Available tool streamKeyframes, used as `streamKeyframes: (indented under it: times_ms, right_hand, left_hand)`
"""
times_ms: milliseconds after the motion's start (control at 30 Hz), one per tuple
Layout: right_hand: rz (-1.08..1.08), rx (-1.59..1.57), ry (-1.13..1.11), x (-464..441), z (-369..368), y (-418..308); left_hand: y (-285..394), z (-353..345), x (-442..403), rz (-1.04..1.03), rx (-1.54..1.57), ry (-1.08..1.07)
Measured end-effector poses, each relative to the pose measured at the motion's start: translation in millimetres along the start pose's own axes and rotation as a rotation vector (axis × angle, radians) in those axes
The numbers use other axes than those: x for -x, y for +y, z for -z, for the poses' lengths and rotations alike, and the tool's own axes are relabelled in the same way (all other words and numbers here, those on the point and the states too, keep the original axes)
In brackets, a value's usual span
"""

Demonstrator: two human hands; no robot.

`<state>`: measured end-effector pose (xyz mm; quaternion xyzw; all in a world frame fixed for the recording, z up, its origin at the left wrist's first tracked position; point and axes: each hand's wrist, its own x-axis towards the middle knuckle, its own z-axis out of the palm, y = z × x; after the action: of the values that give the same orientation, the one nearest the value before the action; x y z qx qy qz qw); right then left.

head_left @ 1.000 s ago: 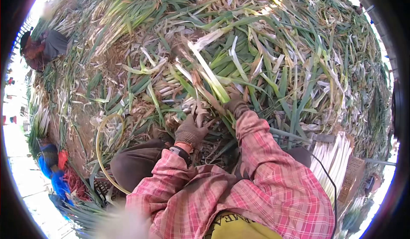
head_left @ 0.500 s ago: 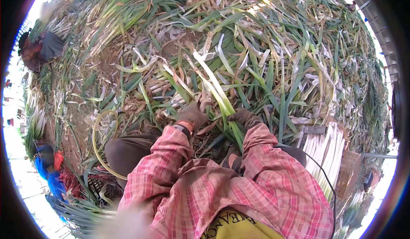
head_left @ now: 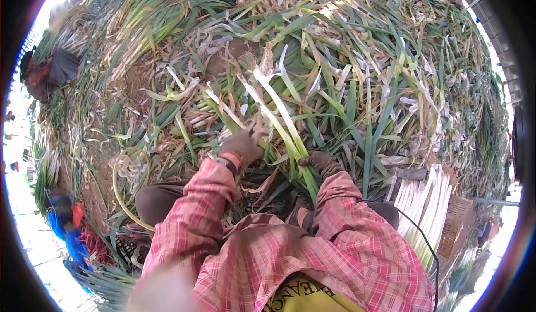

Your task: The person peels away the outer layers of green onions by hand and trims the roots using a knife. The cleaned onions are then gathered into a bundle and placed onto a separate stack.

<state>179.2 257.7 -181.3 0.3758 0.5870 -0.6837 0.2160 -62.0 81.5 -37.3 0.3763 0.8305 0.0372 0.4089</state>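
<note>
The ground (head_left: 89, 178) is brown soil, exposed at the left and in a small patch beyond the centre; elsewhere a thick layer of loose leaves (head_left: 446, 97), green, straw-coloured and whitish, lies on it in crossing directions. At the upper left, a broad heap of long green leaves (head_left: 173, 5) lies roughly aligned. A bent pale stalk (head_left: 176, 93) lies on the litter left of centre. Near the left margin is a bunch of white-stemmed plants (head_left: 49, 164); toward the lower left, a tangle of red strands (head_left: 97, 245).
</note>
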Motion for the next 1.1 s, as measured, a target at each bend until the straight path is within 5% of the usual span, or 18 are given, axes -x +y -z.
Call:
streamKeyframes:
  times_ms: [333,467,600,767,1000,1100]
  right_hand:
    - [-0.055,-0.127,-0.025,-6.5,3.3,16.9]
    - [-0.073,-0.154,-0.022,22.4,-4.4,-20.7]
    - [-0.029,-0.157,-0.025,20.0,-5.5,-18.1]
    - [-0.005,-0.284,-0.072,19.7,-5.8,-17.8]
    - [-0.075,-0.196,-0.048,13.4,-8.6,-12.2]
    - [0.000,-0.290,-0.061,12.8,-16.0,-9.4]
  left_hand:
    - [-14.3,10.8,-50.9,0.214,0.043,0.088]
    - [-4.4,46.2,-59.0,0.116,-0.015,0.113]
    - [-15.3,56.1,-104.2,0.332,-0.018,0.050]
    - [-19.4,64.0,-114.4,0.032,-0.327,-0.018]
    - [-12.5,37.2,-34.6,0.170,-0.146,-0.061]
    - [-18.3,6.3,3.9,-0.096,-0.067,0.050]
